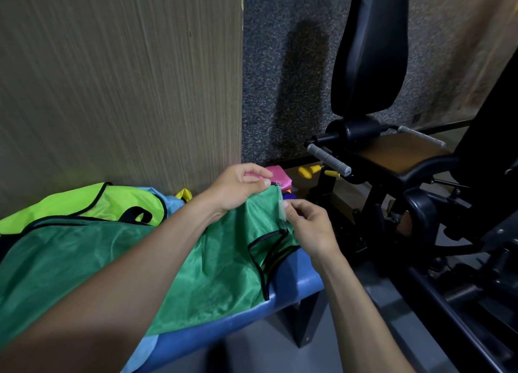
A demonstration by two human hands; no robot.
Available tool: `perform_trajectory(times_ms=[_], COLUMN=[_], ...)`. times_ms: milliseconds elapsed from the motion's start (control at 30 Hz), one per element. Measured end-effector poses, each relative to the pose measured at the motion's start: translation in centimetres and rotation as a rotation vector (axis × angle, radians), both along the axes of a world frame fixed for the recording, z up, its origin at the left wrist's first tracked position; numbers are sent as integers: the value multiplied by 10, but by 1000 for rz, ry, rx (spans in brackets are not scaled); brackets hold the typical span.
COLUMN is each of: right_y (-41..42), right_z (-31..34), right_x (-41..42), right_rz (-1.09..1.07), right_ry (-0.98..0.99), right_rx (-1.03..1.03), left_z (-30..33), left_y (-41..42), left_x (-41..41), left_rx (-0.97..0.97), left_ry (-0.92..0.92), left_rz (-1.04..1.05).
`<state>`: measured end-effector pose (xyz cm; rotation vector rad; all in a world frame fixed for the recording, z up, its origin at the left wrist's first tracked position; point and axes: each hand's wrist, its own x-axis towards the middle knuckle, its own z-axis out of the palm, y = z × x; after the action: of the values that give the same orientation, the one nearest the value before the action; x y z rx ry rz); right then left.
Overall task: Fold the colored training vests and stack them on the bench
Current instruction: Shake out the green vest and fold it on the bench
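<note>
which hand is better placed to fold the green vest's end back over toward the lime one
Probably the left hand: it pinches the green vest's top corner, on the lime vest's side. The right hand pinches lower, by the bench edge.

Both hands are up on the dark green vest (117, 263), which is spread over the blue bench (297, 285): the left hand (238, 187) pinches its top corner while the right hand (311, 224) pinches the edge just below. Behind it a lime vest (92, 204) with black trim lies against the wood-grain wall (120, 78), and a pink cloth (277, 176) peeks out beyond the left hand's fingers. Off to the right stands a black gym machine (370, 50) with grey-gripped handles.
</note>
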<state>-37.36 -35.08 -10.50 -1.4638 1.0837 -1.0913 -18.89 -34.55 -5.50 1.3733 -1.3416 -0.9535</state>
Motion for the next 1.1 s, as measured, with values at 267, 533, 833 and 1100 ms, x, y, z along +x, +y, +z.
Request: perform_trajectory(times_ms=[267,533,833,1100], right_y=[-13,-45,-60,-56], right_z=[-13,-31,-42,-35], right_x=[8,0,3,-2], right_rz=[-115,-261,-283,-206], right_ry=[91,262,504,556], right_rx=[-74,10,137,265], left_z=[-12,-45,-83,-78], left_y=[-1,24,87,97], left_x=[-1,-19,-53,-55], left_rx=[-16,-353,-406,-296], left_ry=[-54,-760,-1540,-1684], left_rz=[-46,93,-483,-355])
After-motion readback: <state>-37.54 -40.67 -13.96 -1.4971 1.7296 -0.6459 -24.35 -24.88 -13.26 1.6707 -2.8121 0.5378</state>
